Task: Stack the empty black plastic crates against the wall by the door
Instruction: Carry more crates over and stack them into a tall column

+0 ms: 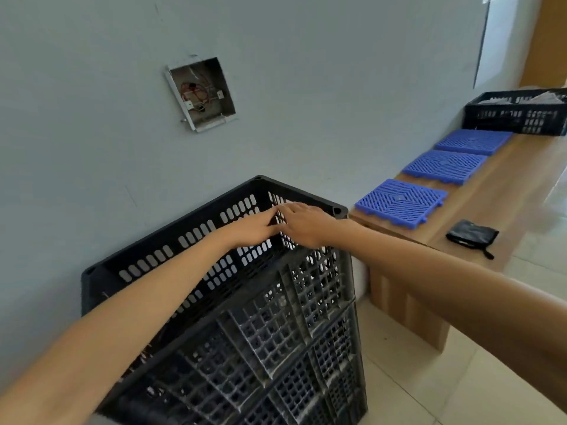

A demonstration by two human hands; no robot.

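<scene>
against the pale blue-grey wall (92, 118), a black plastic crate (233, 302) sits on top of a stack of like crates, its long slotted side close to the wall and its gridded floor bare. both bare arms reach across the open top to the far right corner. the left hand (251, 230) lies flat with fingers stretched out straight and together, tips at the slotted short wall; it grips nothing that can be seen. the right hand (302, 223) meets it there, fingers loosely extended and draped over the same wall near the rim, touching the left fingertips; whether it curls around the plastic i cannot tell. above the crate an open electrical box (201, 93) with red wires is set into the wall. to the right a low wooden bench (503, 216) carries three blue grid tiles (400, 202), a small black pouch (472, 236) and, at its far end, another black crate (518, 115) holding pale items.
</scene>
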